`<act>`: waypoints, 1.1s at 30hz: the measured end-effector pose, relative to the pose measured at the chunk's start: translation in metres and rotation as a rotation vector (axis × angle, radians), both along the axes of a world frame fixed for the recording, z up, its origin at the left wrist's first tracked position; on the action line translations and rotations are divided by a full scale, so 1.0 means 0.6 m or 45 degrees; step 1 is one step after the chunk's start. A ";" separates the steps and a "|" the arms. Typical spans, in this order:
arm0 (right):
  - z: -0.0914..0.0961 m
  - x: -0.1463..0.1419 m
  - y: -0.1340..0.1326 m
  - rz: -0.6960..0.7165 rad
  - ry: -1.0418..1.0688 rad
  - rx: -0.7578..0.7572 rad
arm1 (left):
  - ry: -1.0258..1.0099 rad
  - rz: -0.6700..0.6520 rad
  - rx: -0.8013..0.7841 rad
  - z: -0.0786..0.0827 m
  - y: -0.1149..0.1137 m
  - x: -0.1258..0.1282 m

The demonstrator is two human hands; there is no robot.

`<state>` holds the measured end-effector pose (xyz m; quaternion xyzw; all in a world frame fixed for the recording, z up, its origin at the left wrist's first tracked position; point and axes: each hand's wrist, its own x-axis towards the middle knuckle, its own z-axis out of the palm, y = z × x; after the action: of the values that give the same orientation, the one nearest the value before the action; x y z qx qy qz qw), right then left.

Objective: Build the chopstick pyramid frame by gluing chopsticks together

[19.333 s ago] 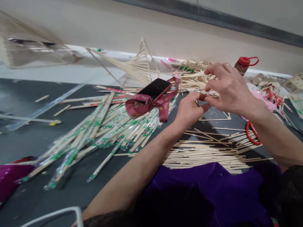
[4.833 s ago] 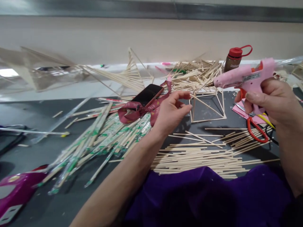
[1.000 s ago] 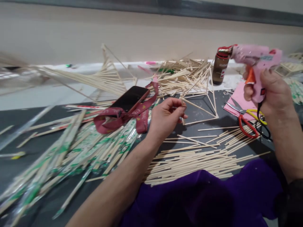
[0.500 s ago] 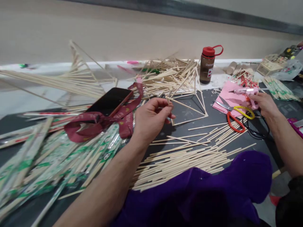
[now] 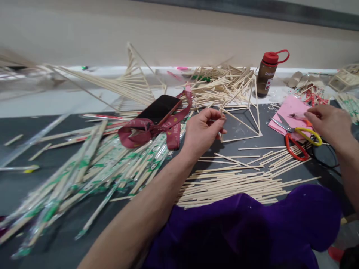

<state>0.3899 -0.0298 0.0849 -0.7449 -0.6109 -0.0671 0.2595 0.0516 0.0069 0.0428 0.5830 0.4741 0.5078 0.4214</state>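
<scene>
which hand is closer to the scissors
Your right. The right hand is just beyond and to the right of the scissors, near their yellow handle; the left hand is farther off, to their left, pinching the stick frame.

The dark table [image 5: 67, 252] carries loose pale sticks [image 5: 230, 188], green-printed wrapped sticks [image 5: 117, 164], pink paper [image 5: 291, 106] and a stick frame [image 5: 260, 133].

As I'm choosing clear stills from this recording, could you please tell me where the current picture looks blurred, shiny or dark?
In the head view, the right hand is slightly soft, while the stick frame is fairly distinct; in the head view, clear wrappers carry pale glints; in the head view, the purple cloth darkens almost to black toward the bottom.
</scene>
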 end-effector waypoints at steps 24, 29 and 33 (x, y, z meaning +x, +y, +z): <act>-0.057 -0.261 0.073 1.115 0.022 0.404 | -0.015 -0.005 0.005 -0.002 -0.001 -0.005; -0.058 -0.261 0.076 1.139 0.071 0.403 | -0.008 -0.012 -0.014 0.001 -0.005 -0.003; -0.056 -0.261 0.076 1.150 0.078 0.401 | 0.004 -0.011 -0.020 0.002 -0.006 -0.004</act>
<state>0.2335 0.0159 0.0511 -0.3582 -0.8479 -0.0174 0.3904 0.0493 0.0030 0.0439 0.5826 0.4760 0.5014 0.4274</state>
